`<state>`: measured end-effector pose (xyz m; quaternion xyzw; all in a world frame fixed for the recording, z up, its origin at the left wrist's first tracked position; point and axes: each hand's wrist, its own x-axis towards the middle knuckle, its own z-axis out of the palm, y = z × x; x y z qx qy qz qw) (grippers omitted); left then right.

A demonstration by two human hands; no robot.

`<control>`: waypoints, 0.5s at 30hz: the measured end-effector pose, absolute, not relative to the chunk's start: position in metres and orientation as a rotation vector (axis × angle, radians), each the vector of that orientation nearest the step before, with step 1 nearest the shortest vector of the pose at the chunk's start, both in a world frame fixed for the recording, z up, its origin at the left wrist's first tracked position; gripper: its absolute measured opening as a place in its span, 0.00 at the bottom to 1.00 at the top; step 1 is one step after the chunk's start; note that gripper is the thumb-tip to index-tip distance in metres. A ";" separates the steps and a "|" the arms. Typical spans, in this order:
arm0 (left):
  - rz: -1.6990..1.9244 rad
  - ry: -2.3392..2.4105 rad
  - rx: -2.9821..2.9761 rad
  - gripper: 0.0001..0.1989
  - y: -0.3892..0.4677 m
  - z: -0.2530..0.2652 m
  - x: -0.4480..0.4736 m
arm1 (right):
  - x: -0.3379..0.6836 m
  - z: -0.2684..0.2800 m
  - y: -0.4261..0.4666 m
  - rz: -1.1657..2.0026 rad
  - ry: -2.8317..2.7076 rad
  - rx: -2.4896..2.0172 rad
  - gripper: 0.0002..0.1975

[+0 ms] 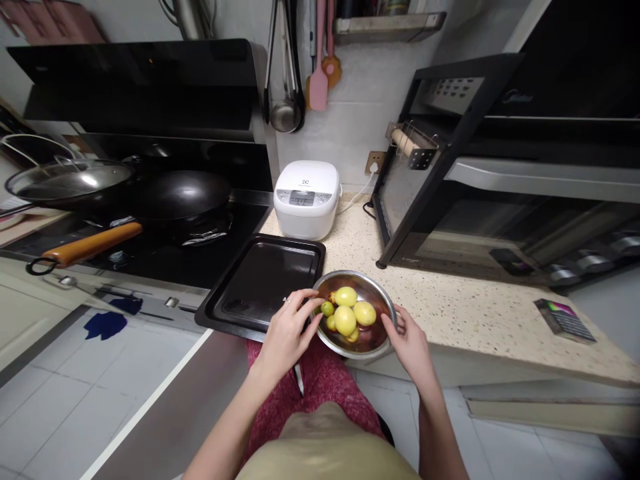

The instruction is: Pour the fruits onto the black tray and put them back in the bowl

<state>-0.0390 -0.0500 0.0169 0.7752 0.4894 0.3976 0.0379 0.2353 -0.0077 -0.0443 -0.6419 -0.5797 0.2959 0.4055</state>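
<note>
A shiny metal bowl (376,293) sits at the counter's front edge, in front of my body. Inside it lie several yellow lemons (345,321) and a small green citrus fruit (327,308) near the left rim. My right hand (407,339) grips the bowl's right side, thumb over the rim and fingers outside. At the left rim, my left hand (289,327) is closed on the edge, its fingertips close to the small green fruit. A black baking tray (265,273) lies just left of the bowl, under my left hand's side.
Behind the tray stands a white rice cooker (307,200). To the left, a wok (180,193) with a wooden handle (95,245) rests on the stove, beside a lidded pan (70,180). An oven (500,247) and a small dark box (564,320) occupy the right. An open drawer (165,400) juts out lower left.
</note>
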 end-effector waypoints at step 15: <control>1.106 1.329 2.299 0.38 -0.045 0.007 -0.027 | 0.209 0.014 0.018 0.811 -1.515 -1.638 0.12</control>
